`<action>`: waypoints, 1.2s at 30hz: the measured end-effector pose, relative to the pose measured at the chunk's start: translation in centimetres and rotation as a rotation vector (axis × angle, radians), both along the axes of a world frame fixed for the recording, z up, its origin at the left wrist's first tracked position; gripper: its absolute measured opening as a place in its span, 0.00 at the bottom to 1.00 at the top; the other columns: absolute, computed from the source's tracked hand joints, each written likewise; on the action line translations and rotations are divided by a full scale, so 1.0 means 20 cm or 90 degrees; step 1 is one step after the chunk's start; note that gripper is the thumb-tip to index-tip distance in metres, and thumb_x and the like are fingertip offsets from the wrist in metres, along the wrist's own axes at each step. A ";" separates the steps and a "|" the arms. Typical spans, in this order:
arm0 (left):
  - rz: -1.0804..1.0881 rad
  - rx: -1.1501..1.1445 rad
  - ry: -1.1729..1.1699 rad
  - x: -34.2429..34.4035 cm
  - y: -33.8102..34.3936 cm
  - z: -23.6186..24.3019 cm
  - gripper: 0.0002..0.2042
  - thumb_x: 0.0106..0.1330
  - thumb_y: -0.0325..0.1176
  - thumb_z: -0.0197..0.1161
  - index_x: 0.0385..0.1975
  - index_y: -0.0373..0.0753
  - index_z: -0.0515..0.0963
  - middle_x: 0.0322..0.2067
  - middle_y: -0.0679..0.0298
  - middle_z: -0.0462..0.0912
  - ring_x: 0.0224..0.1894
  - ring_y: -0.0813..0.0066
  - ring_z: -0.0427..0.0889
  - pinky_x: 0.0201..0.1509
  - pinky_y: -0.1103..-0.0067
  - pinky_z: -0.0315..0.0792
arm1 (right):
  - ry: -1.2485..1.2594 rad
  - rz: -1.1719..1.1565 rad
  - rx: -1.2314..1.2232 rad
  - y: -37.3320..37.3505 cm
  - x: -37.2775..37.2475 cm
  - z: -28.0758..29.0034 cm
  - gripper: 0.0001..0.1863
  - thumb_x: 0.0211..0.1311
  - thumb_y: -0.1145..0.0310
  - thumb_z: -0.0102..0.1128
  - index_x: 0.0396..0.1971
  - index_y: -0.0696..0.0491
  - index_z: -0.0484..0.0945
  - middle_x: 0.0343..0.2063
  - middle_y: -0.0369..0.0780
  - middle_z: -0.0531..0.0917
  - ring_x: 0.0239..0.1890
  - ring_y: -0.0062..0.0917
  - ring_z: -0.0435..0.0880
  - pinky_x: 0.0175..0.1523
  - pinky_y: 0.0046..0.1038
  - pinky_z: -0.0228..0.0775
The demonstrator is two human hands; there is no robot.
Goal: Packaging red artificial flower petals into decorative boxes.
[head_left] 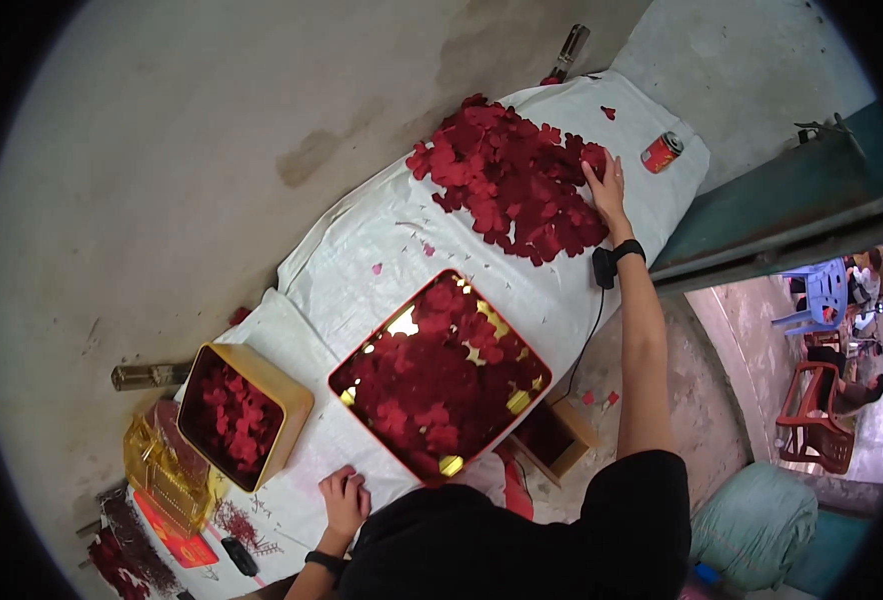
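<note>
A big heap of dark red flower-shaped fabric petals [512,175] lies on the far part of the white-covered table. At its right edge, my right hand [608,188] touches the petals with fingers stretched and thumb apart. My left hand [344,500] rests on the white cover close to my body, its fingers curled; whatever they may hold is hidden. Between the hands stands a square red-rimmed tin [360,358] with shiny gold inner walls, holding many red petals. Left of it, a tilted gold box [287,440] contains more red petals.
A red drink can [662,152] stands at the far right of the white cover [362,250]. Gold plastic packaging [167,465], a red-orange packet [177,530] and a black object [240,556] lie at the near left. A wooden box [567,440] sits below the table's right edge; a cable [590,345] hangs from my right wrist.
</note>
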State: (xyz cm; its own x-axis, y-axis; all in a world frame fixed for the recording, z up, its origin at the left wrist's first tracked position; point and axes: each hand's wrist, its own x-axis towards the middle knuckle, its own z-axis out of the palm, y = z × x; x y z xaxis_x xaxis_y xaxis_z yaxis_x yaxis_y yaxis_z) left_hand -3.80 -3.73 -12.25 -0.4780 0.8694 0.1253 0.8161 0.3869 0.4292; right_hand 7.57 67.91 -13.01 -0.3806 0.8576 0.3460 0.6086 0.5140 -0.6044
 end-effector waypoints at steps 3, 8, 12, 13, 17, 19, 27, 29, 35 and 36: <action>0.014 -0.026 -0.004 0.01 -0.08 0.03 0.14 0.43 0.23 0.59 0.33 0.40 0.71 0.41 0.56 0.71 0.42 0.57 0.68 0.46 0.65 0.61 | -0.069 -0.153 -0.044 0.06 -0.04 -0.09 0.37 0.60 0.42 0.48 0.64 0.48 0.56 0.63 0.52 0.56 0.66 0.42 0.55 0.68 0.38 0.43; 0.012 -0.074 0.017 0.03 -0.15 0.05 0.16 0.42 0.22 0.59 0.34 0.40 0.70 0.40 0.55 0.71 0.42 0.56 0.68 0.46 0.64 0.61 | -0.020 -0.128 -0.030 0.47 -0.03 -0.21 0.41 0.58 0.36 0.43 0.66 0.44 0.50 0.65 0.54 0.49 0.69 0.42 0.47 0.69 0.43 0.36; 0.002 -0.108 0.031 0.00 -0.20 0.06 0.17 0.40 0.22 0.58 0.34 0.39 0.69 0.39 0.54 0.70 0.43 0.55 0.68 0.46 0.63 0.61 | -0.011 -0.156 -0.037 0.78 -0.02 -0.24 0.42 0.57 0.35 0.42 0.66 0.44 0.50 0.66 0.53 0.49 0.69 0.41 0.47 0.69 0.44 0.36; -0.005 -0.117 0.040 0.01 -0.21 0.07 0.17 0.40 0.22 0.58 0.34 0.39 0.69 0.39 0.54 0.70 0.43 0.54 0.68 0.46 0.63 0.61 | -0.011 -0.162 -0.038 0.81 -0.04 -0.25 0.42 0.58 0.35 0.41 0.66 0.44 0.50 0.66 0.52 0.49 0.69 0.40 0.48 0.69 0.44 0.36; -0.020 -0.123 0.053 0.04 -0.23 0.08 0.17 0.39 0.22 0.58 0.34 0.39 0.69 0.39 0.54 0.69 0.43 0.53 0.67 0.47 0.62 0.62 | -0.035 -0.149 -0.028 0.90 -0.07 -0.24 0.41 0.58 0.34 0.39 0.66 0.43 0.51 0.66 0.51 0.52 0.69 0.40 0.48 0.68 0.43 0.37; -0.030 -0.132 0.052 0.02 -0.24 0.10 0.17 0.39 0.22 0.58 0.34 0.38 0.69 0.39 0.54 0.69 0.43 0.53 0.67 0.47 0.62 0.62 | -0.075 -0.137 -0.060 0.89 -0.09 -0.18 0.41 0.58 0.34 0.38 0.66 0.43 0.51 0.66 0.50 0.52 0.69 0.39 0.47 0.69 0.43 0.35; -0.040 -0.116 0.046 0.03 -0.25 0.07 0.17 0.39 0.22 0.58 0.34 0.38 0.69 0.39 0.53 0.69 0.44 0.51 0.67 0.48 0.60 0.63 | -0.087 0.059 -0.171 0.76 -0.03 -0.05 0.37 0.62 0.37 0.35 0.64 0.45 0.58 0.66 0.44 0.55 0.70 0.33 0.46 0.70 0.37 0.27; -0.044 -0.129 0.047 0.03 -0.24 0.07 0.17 0.39 0.22 0.58 0.34 0.38 0.69 0.40 0.53 0.69 0.44 0.51 0.66 0.48 0.60 0.62 | 0.017 0.123 -0.267 0.64 -0.01 -0.02 0.33 0.65 0.41 0.34 0.61 0.48 0.63 0.66 0.41 0.57 0.69 0.29 0.48 0.70 0.36 0.28; -0.040 -0.115 0.041 0.03 -0.19 0.09 0.17 0.40 0.22 0.58 0.35 0.37 0.69 0.41 0.53 0.69 0.46 0.50 0.66 0.50 0.60 0.62 | 0.083 0.311 -0.416 0.26 0.00 0.11 0.28 0.65 0.49 0.44 0.56 0.53 0.69 0.60 0.40 0.66 0.65 0.27 0.57 0.68 0.26 0.42; -0.041 -0.107 0.042 0.02 -0.17 0.08 0.17 0.40 0.22 0.58 0.35 0.37 0.69 0.41 0.53 0.69 0.47 0.50 0.66 0.51 0.60 0.62 | 0.105 0.320 -0.411 0.19 0.01 0.12 0.25 0.64 0.52 0.48 0.54 0.54 0.70 0.58 0.40 0.68 0.64 0.26 0.60 0.66 0.24 0.45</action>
